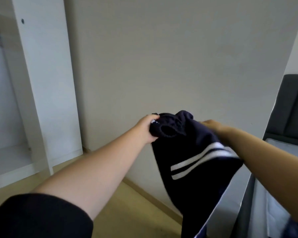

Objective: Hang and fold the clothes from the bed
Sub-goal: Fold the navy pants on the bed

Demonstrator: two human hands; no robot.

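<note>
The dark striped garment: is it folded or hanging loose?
Hanging loose. The left hand grips the bunched top of the garment; the rest drapes down unfolded.

Soft, even daylight, rather dim, with no glare and only faint shadows on the wall (162,57). Motion blur smears the dark garment (196,169) and the right hand (212,125). Straight lines bend near the edges, for example at the white wardrobe (46,74).

A plain pale wall (162,57) filled the middle; a white open wardrobe (46,83) stood at the left; a light wooden floor (119,213) met a matching skirting board (141,190)
</note>
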